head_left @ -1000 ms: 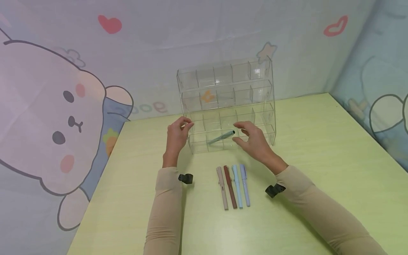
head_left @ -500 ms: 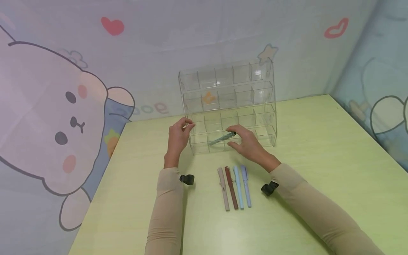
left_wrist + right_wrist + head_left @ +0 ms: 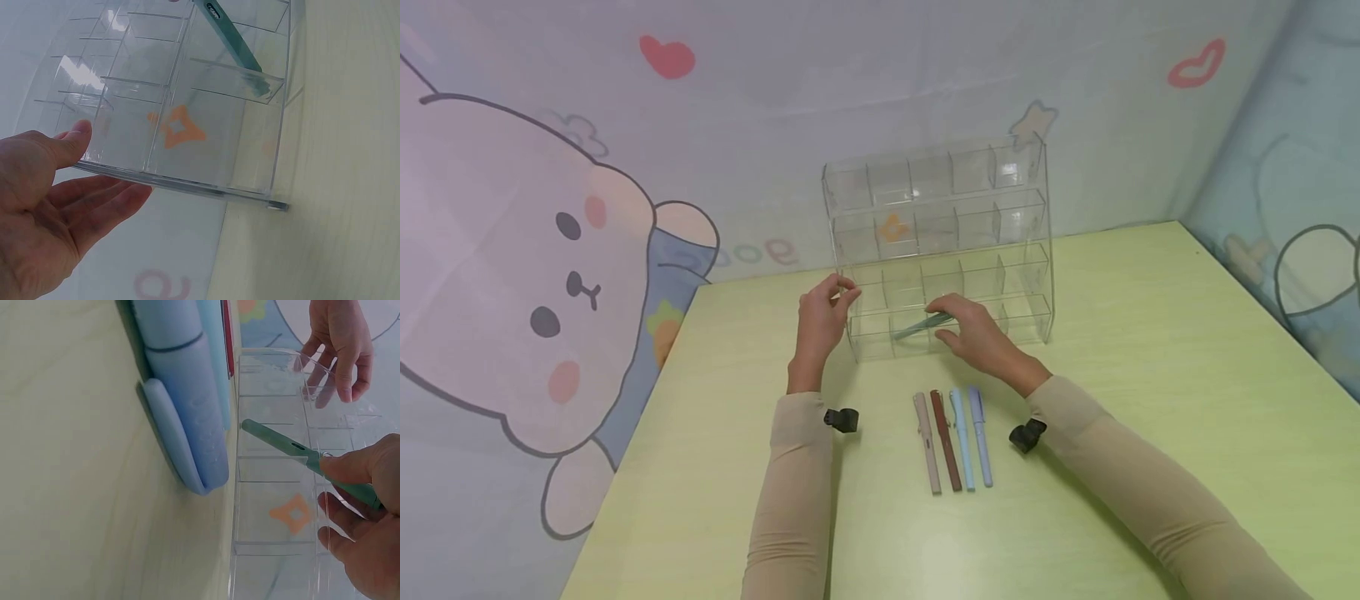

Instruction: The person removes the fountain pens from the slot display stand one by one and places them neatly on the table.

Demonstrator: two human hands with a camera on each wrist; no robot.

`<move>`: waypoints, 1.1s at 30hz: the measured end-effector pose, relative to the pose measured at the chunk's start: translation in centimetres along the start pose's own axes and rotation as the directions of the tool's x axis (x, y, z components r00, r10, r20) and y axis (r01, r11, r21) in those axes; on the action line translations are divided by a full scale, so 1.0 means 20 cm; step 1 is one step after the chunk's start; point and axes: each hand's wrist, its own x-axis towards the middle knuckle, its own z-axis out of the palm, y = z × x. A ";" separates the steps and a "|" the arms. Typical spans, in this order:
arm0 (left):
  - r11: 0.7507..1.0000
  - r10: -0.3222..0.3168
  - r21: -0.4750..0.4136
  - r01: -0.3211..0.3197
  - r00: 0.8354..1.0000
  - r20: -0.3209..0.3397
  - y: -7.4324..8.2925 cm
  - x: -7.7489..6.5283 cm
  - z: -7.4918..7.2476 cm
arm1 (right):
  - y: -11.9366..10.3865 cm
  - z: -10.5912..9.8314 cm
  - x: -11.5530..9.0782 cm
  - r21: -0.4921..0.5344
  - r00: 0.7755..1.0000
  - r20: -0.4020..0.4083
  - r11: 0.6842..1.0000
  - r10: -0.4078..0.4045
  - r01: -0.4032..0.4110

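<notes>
A clear acrylic display rack [image 3: 936, 206] with stepped, divided tiers stands against the back wall. In its lowest tier a teal-green pen [image 3: 913, 327] leans at a slant, its lower end in a compartment left of the middle. My right hand [image 3: 981, 335] grips the pen's upper end; in the right wrist view the thumb lies over the green pen [image 3: 275, 439] and the fingers curl behind it. At the rack's left side my left hand [image 3: 822, 321] holds the side panel, thumb on one face and fingers on the other, as the left wrist view shows.
Several capped pens lie side by side before the rack: taupe [image 3: 927, 443], dark red [image 3: 946, 442], light blue [image 3: 962, 440] and lavender [image 3: 981, 437]. The pale yellow-green table [image 3: 1135, 333] meets a cartoon-printed cloth wall [image 3: 760, 125] at the back and sides.
My right hand has moved left onto the green pen's upper end and closed its fingers round it. My left hand has stayed at the rack's side.
</notes>
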 end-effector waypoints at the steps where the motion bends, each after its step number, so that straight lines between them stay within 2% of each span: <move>1: 1.000 0.000 -0.001 0.000 1.000 0.001 0.00 0.00 0.00 | 0.00 0.00 0.00 -0.006 1.000 -0.004 1.000 0.002 -0.002; 8: 1.000 -0.006 -0.014 0.006 1.000 0.004 0.01 -0.01 0.01 | 0.02 0.02 0.01 -0.031 0.999 -0.039 0.999 -0.013 0.012; 19: 1.000 -0.009 -0.006 0.009 1.000 0.008 0.01 -0.01 0.01 | 0.02 0.00 0.00 -0.024 0.999 -0.036 1.000 -0.003 0.002; 26: 1.000 0.020 -0.006 -0.020 1.000 -0.008 0.01 0.00 0.01 | -0.02 -0.05 -0.01 0.002 0.993 -0.106 0.999 -0.045 0.046; 33: 1.000 0.017 -0.004 -0.017 1.000 -0.005 0.01 0.00 0.00 | -0.05 -0.12 -0.05 -0.005 0.979 -0.181 0.996 -0.093 0.094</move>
